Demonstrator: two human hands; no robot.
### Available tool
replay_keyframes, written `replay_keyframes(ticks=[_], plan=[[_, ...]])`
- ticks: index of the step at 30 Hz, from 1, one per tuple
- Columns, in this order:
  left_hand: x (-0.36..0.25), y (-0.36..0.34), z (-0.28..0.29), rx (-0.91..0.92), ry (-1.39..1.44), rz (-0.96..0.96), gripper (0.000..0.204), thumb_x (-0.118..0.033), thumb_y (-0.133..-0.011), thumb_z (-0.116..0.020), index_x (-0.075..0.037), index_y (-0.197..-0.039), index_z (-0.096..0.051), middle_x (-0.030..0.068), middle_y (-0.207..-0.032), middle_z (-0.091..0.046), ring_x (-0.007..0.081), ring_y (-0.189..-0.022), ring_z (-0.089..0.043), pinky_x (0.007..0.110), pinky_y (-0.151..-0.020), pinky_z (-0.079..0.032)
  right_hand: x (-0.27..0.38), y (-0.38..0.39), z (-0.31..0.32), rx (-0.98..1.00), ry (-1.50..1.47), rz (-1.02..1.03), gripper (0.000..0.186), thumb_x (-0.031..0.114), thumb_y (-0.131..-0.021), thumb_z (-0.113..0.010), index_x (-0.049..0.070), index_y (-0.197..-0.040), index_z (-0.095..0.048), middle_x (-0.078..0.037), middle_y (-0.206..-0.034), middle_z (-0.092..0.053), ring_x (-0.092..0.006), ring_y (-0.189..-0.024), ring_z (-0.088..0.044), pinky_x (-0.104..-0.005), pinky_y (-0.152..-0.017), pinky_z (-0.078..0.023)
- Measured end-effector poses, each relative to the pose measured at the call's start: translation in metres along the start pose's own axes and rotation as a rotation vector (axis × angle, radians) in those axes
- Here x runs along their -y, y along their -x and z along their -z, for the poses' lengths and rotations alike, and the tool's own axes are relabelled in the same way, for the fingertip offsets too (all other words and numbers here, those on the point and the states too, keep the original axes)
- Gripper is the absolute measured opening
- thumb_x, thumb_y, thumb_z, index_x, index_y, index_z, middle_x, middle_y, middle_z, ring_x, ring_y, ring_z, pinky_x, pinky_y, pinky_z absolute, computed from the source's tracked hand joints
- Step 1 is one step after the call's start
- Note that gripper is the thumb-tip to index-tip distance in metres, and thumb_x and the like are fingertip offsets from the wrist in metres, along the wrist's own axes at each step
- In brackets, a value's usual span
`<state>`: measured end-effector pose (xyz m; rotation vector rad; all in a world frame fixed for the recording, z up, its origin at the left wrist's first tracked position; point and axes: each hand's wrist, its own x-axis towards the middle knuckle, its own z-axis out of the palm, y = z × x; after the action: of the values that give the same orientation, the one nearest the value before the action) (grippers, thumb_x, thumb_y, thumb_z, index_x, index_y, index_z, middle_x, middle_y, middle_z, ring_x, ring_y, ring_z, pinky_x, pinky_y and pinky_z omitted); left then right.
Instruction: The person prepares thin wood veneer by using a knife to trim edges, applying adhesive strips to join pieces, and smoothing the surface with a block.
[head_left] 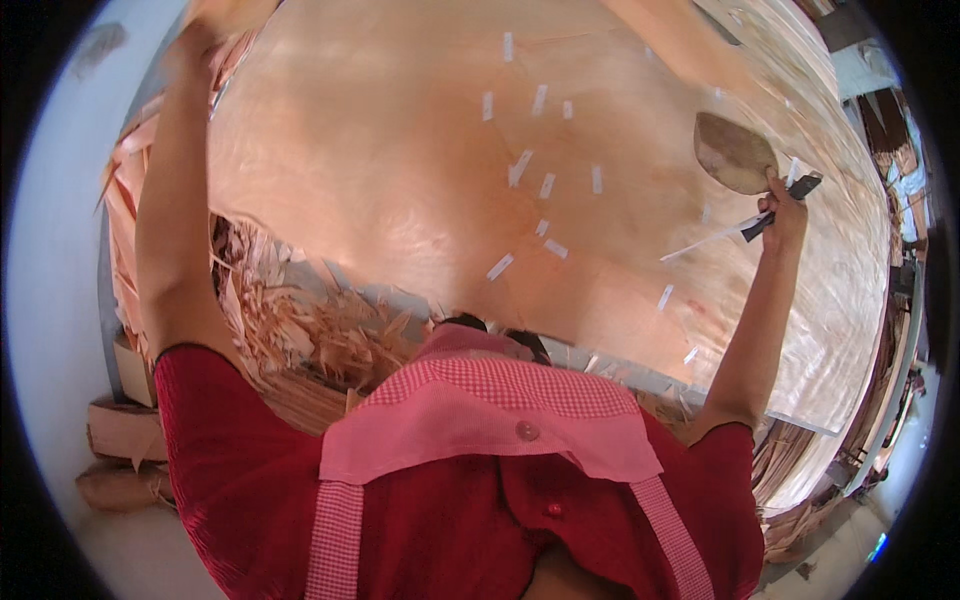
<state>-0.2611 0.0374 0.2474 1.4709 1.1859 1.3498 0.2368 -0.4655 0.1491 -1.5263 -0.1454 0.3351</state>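
A large sheet of thin, pale orange wood veneer (360, 130) spreads in front of me, with several short white tape strips (547, 186) stuck on it. My left hand (230, 14) reaches to its far left edge; blur and the picture's edge hide the fingers. Over the right part, my right hand (785, 215) is closed around a black-handled tool, apparently a knife (805, 186). Its fingertips also meet the narrow end of a flat, leaf-shaped, grey-brown piece (735, 153). A long thin white strip (710, 238) extends leftward from this hand.
Torn veneer scraps (300, 325) lie in a heap below the sheet's near left edge. Wood blocks (125, 430) stand by the white wall at left. A blurred tan shape (690, 45) crosses the far right; I cannot tell what it is. Stacked sheets (885, 130) line the right.
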Motion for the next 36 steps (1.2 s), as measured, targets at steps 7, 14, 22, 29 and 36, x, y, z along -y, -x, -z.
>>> replay_keyframes(ticks=[7, 14, 22, 29, 36], plan=[[0.074, 0.046, 0.403, -0.624, -0.084, 0.175, 0.022, -0.020, -0.079, -0.059, -0.005, -0.095, -0.058, 0.0096, -0.093, -0.058, 0.0207, -0.078, -0.056, 0.035, -0.062, -0.048, 0.049, 0.130, -0.101, 0.291, 0.130, -0.002, 0.016, 0.008, -0.075, -0.066, 0.009, -0.080, -0.052, 0.006, -0.055, -0.040, -0.0032, -0.042, -0.033, -0.0188, -0.042, -0.032], [0.116, 0.089, 0.669, -1.227, -0.112, 0.334, 0.021, -0.019, -0.081, -0.058, -0.005, -0.096, -0.059, 0.0103, -0.094, -0.061, 0.0216, -0.076, -0.057, 0.034, -0.057, -0.050, 0.012, 0.257, -0.324, 0.628, 0.428, -0.041, 0.025, 0.009, -0.066, -0.071, 0.007, -0.080, -0.050, 0.003, -0.064, -0.047, -0.0052, -0.048, -0.042, -0.0196, -0.041, -0.034], [0.135, 0.012, 0.781, -0.797, -0.345, 0.164, 0.023, -0.020, -0.080, -0.062, 0.002, -0.088, -0.060, 0.0034, -0.076, -0.059, 0.0106, -0.058, -0.053, 0.023, -0.046, -0.041, -0.024, 0.387, -0.599, 0.922, 0.568, 0.043, 0.029, 0.012, -0.064, -0.072, 0.004, -0.082, -0.050, 0.000, -0.062, -0.051, -0.0072, -0.044, -0.043, -0.0213, -0.041, -0.036], [0.190, -0.135, 0.800, -0.552, -0.138, 0.343, 0.020, -0.018, -0.083, -0.055, -0.002, -0.094, -0.058, 0.0036, -0.083, -0.060, 0.0129, -0.066, -0.057, 0.025, -0.058, -0.048, -0.064, 0.424, -0.790, 1.013, 0.419, -0.034, 0.028, 0.012, -0.065, -0.071, 0.005, -0.082, -0.051, 0.000, -0.062, -0.051, -0.0061, -0.044, -0.041, -0.0210, -0.042, -0.035], [0.284, -0.366, 0.961, -0.219, 0.410, 0.341, 0.023, -0.020, -0.080, -0.057, -0.005, -0.096, -0.057, 0.0076, -0.097, -0.059, 0.0214, -0.085, -0.058, 0.033, -0.069, -0.051, -0.112, 0.445, -0.945, 0.935, 0.329, -0.105, 0.024, 0.015, -0.066, -0.070, 0.009, -0.083, -0.053, 0.002, -0.066, -0.052, -0.0073, -0.051, -0.047, -0.0201, -0.043, -0.036]])
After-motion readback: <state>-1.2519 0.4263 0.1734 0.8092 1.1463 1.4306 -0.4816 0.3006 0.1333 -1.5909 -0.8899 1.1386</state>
